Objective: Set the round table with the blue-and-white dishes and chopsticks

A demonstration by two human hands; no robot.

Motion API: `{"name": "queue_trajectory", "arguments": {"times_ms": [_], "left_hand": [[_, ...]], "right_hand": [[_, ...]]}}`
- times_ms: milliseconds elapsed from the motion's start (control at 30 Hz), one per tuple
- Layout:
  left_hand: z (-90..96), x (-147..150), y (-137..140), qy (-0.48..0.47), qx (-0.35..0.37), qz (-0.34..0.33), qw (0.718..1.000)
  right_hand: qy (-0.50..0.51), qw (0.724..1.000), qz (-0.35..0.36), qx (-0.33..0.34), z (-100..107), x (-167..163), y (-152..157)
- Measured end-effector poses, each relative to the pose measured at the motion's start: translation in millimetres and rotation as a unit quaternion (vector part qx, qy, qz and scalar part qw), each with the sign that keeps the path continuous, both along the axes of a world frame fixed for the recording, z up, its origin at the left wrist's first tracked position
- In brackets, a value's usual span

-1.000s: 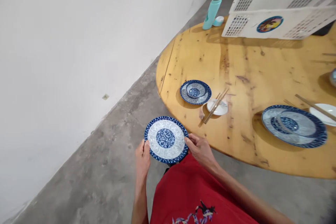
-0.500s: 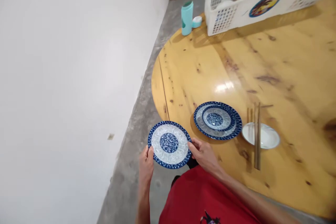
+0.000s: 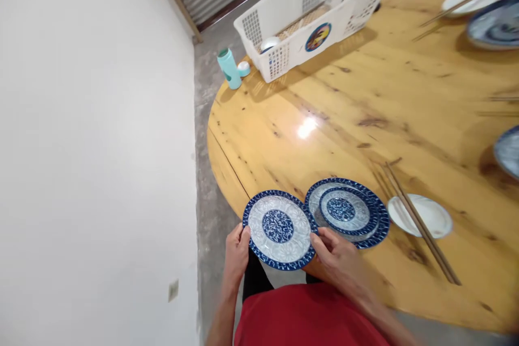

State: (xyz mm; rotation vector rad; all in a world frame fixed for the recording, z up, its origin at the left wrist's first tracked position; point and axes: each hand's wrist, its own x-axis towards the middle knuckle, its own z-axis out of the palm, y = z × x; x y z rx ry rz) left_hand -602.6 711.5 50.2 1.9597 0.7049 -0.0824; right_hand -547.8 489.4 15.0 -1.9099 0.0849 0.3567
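Note:
Between my two hands is a blue-and-white patterned plate (image 3: 259, 221), held in front of my body at the table's edge. My left hand (image 3: 237, 257) pinches its left rim, thumb on top. On the opposite rim, my right hand (image 3: 336, 254) grips it the same way. Just beyond my right hand lies a larger blue-rimmed plate (image 3: 381, 227) with a smaller matching plate (image 3: 344, 211) stacked in it. The held plate overlaps the larger one's left edge in view. To the right, a pair of chopsticks (image 3: 421, 224) rests across a small white dish (image 3: 436, 216).
A white plastic basket (image 3: 292, 57) stands at the back of the wooden table (image 3: 284, 146), with a bowl inside. Left of it are a turquoise bottle (image 3: 230, 70) and its cap (image 3: 244, 69). More plates (image 3: 498, 24) sit at the right. A white wall (image 3: 101, 146) is on my left.
My view has turned to the right, bringing more dishes into sight. Both hands still hold the plate, which is now closer to the stacked plates.

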Motion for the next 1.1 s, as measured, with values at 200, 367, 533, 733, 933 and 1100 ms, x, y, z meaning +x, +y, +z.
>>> {"name": "queue_trajectory", "arguments": {"times_ms": [200,367,533,733,933,1100], "left_hand": [[-14.5,46,72,-0.013,-0.023,-0.148,0.989],[-15.9,77,133,-0.036,-0.031,-0.267,0.963],[-22.9,104,171,-0.043,-0.036,-0.312,0.948],[-35.7,135,187,-0.045,-0.026,-0.304,0.951],[-41.4,170,207,-0.049,-0.018,-0.277,0.959],[-52.3,223,228,-0.038,-0.010,-0.305,0.952]], "right_hand": [[0.041,0.987,-0.153,0.016,7,-23,60],[0.080,0.956,-0.278,0.044,11,-44,130],[0.093,0.943,-0.318,0.033,14,-40,176],[0.073,0.954,-0.289,0.022,6,-2,187],[0.087,0.966,-0.241,0.020,-23,36,202],[0.112,0.961,-0.250,0.042,-38,68,229]]}}
